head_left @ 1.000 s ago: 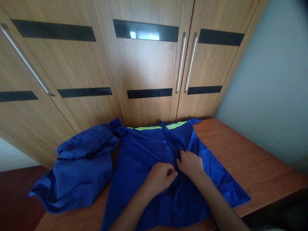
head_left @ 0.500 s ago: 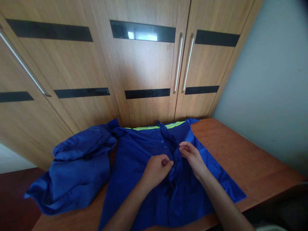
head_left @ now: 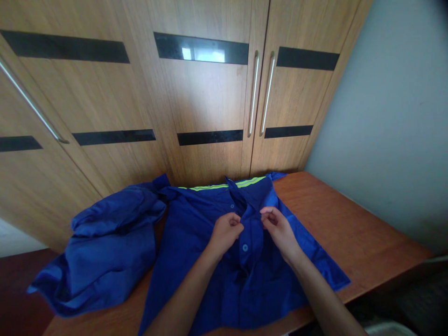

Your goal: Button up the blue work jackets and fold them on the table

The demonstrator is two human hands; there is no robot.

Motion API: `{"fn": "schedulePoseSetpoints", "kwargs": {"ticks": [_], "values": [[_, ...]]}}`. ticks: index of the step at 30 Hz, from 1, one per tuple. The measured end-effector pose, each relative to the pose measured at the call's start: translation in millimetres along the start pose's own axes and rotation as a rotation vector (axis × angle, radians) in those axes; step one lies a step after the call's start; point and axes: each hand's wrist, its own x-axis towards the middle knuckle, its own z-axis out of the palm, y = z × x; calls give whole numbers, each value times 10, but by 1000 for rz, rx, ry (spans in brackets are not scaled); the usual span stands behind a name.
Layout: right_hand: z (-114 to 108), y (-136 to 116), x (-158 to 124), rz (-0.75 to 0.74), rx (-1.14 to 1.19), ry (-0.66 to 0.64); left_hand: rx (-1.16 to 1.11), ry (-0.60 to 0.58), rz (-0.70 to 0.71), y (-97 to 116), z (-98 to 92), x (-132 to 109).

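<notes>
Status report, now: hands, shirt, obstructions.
Left hand, right hand pinching shirt front. Shirt spread on table, button showing between hands. Bunched cloth left, clear of hands.

Head-worn view, forward and downward

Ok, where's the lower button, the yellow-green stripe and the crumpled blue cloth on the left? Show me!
Lower button [head_left: 245, 248]: head view, on its round face.
Yellow-green stripe [head_left: 252, 182]: head view, on its right part.
Crumpled blue cloth [head_left: 105, 254]: head view, near the heap's middle.
</notes>
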Motion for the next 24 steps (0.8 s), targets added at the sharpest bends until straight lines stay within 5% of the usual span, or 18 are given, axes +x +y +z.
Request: {"fn": "schedulePoseSetpoints", "kwargs": {"ticks": [6, 10, 15, 19, 24], "values": [[-31, 8, -55, -150, -780, -27, -92, -71, -23, -47, 64, -56], [142, -212, -72, -323, -966, 22, -31, -87, 113, -63, 157, -99], [269, -374, 34, -116, -1163, -104, 168, -126, 220, -42, 135, -148], [220, -364, 68, 47, -1373, -242, 366, 39, 201, 12, -46, -109], [243, -337, -3, 20, -1478, -265, 686, 272, 227, 57, -228, 55]]}}
